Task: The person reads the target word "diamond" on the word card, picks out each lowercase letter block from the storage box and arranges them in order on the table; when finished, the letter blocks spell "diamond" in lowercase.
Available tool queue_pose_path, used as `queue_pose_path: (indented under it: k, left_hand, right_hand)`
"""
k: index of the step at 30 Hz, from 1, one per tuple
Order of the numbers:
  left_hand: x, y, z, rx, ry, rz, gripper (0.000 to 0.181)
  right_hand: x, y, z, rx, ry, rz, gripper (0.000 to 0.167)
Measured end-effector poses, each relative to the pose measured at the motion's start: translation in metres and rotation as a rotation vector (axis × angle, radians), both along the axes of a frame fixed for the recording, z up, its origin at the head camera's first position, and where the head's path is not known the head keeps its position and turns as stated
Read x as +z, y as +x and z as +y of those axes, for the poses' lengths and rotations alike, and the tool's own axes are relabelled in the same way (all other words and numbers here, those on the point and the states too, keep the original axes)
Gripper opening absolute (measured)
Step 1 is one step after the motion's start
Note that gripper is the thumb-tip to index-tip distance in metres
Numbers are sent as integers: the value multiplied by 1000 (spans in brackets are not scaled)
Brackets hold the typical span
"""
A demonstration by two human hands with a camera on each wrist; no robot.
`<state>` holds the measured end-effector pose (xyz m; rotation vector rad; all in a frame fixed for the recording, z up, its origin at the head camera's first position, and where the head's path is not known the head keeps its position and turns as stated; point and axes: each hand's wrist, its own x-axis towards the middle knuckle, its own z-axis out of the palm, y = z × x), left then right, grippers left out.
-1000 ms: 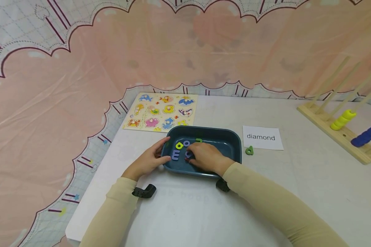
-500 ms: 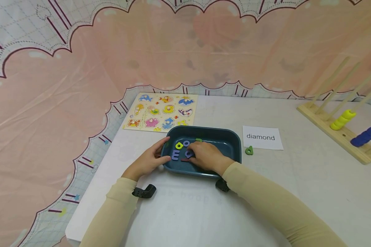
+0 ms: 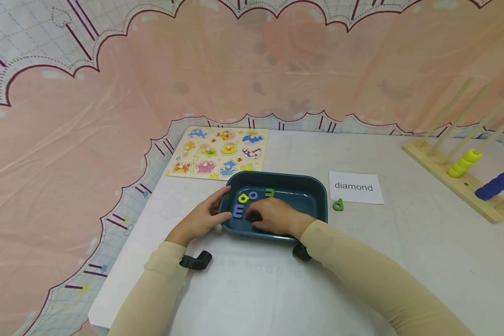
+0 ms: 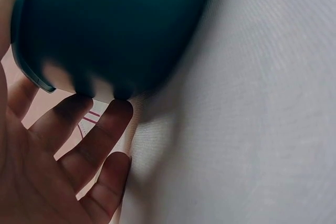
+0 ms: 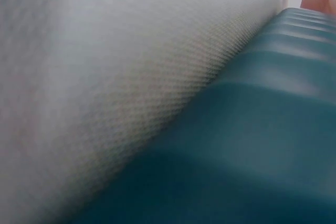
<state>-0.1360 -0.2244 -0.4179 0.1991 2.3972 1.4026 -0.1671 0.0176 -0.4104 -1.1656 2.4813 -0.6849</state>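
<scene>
Your left arm comes in from the lower left in a beige sleeve (image 3: 151, 284), a black wristband (image 3: 196, 260) at the cuff. Your left hand (image 3: 199, 219) is at the left end of the dark blue tray (image 3: 308, 196) on the white worktop (image 3: 243, 289). Its thumb (image 3: 222, 217) lies at the rim and its fingers (image 4: 102, 140) are spread along the outer wall, holding that end. Your right hand (image 3: 277, 215) is inside the tray, palm down, fingers bent toward the tray floor; whether they pinch anything cannot be told, as the hand covers the spot.

The head view alone records the contents. From left to right, a purple m (image 3: 239, 211) lies near your left thumb, a yellow letter (image 3: 240, 199) just beyond it, then a purple o (image 3: 249, 196) and a green letter (image 3: 269, 190) beyond your right hand. A picture board (image 3: 218, 154) lies behind the tray's left part. To the tray's right, a green letter d (image 3: 335, 206) is at the near edge of a white card (image 3: 357, 193) reading "diamond"; farther right is a wooden bead rack (image 3: 458, 182).

The left wrist view adds the fingertips against the tray's outer wall, with the little finger apart from it. The right wrist view shows the tray's long outer wall close up and part of a hand in the upper right corner.
</scene>
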Motion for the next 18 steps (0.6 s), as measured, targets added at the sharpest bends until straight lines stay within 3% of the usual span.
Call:
queue_pose_path:
  k: [8,18]
  left_hand:
    - [0,0,0,1,-1,-1,78]
    - [-1,-1,0,-9,16,7,78]
  right_hand:
    - [-1,-1,0,-8,16,-21,23]
    - [0,0,-2,-38,44,20,16]
